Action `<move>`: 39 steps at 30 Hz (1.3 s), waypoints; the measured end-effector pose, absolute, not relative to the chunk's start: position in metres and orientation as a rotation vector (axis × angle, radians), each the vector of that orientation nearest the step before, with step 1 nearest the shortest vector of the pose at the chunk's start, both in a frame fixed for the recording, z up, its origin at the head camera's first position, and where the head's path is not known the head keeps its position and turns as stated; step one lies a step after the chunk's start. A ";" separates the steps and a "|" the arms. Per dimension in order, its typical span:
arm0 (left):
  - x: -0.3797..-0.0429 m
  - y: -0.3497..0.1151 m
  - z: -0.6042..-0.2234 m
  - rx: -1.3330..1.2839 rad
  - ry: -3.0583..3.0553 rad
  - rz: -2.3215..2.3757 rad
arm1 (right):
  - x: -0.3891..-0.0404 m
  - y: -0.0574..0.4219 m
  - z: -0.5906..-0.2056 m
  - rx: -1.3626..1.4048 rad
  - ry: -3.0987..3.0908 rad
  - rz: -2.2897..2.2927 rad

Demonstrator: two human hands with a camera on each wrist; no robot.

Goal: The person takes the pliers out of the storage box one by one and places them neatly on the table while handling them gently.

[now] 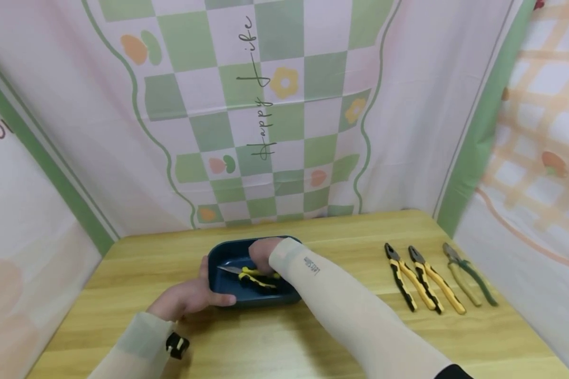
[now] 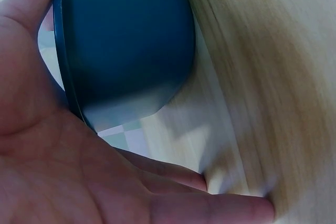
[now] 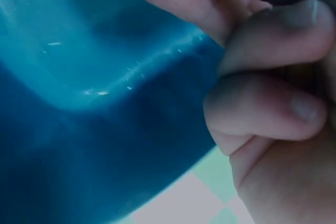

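Note:
A dark blue plastic bin (image 1: 265,302) stands on the wooden table. Inside it lie long-nose pliers (image 1: 250,279) with yellow and black handles, their pointed silver nose toward the bin's left wall. My right hand (image 1: 263,251) reaches into the bin and pinches the pliers by the handle end; its other fingers are curled in the right wrist view. At the bin's left end my left hand (image 1: 194,292) presses its palm to the rim, thumb along the front. In the left wrist view its fingers (image 2: 210,208) stretch out straight beneath the bin wall.
At the right of the wooden table (image 1: 351,237) lie three more tools in a row: two pliers (image 1: 392,252) (image 1: 416,256) with yellow and black handles, and pliers (image 1: 451,252) with one yellow and one green handle. A checkered curtain (image 1: 284,121) hangs behind the table.

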State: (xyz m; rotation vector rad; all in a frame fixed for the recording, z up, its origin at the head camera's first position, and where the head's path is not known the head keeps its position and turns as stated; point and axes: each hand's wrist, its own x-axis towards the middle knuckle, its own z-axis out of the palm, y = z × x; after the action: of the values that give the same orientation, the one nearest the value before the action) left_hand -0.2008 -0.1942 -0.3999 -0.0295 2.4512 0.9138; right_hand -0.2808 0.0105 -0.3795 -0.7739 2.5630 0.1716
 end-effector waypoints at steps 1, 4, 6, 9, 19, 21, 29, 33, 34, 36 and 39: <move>-0.201 -0.194 -0.400 -0.024 2.453 0.917 | -0.282 0.012 -0.377 -0.786 2.562 0.156; -0.201 -0.194 -0.401 -0.007 2.454 0.933 | -0.286 0.020 -0.370 -0.822 2.563 0.076; -0.201 -0.194 -0.401 0.000 2.455 0.937 | -0.291 0.026 -0.366 -0.864 2.558 0.022; -0.201 -0.195 -0.400 -0.002 2.447 0.951 | -0.295 0.036 -0.361 -0.917 2.549 -0.054; -0.199 -0.194 -0.401 -0.012 2.448 0.961 | -0.308 0.073 -0.347 -0.977 2.567 -0.271; -0.198 -0.194 -0.401 -0.017 2.447 0.967 | -0.310 0.084 -0.346 -0.955 2.572 -0.370; -0.199 -0.194 -0.401 -0.018 2.443 0.958 | -0.317 0.123 -0.335 -0.800 2.621 -0.611; -0.199 -0.194 -0.401 -0.020 2.437 0.959 | -0.319 0.145 -0.337 -0.708 2.626 -0.750; -0.199 -0.194 -0.401 -0.024 2.436 0.959 | -0.320 0.150 -0.338 -0.688 2.621 -0.777; -0.199 -0.194 -0.401 -0.026 2.433 0.959 | -0.322 0.163 -0.341 -0.645 2.614 -0.817; -0.199 -0.193 -0.399 -0.022 2.429 0.970 | -0.321 0.183 -0.344 -0.566 2.613 -0.823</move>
State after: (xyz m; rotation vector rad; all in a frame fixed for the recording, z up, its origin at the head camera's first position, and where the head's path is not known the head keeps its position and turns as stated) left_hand -0.1989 -0.1931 -0.3994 -0.0221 2.4293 0.9698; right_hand -0.3214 0.1833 -0.3444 -0.5661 2.6133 -0.8232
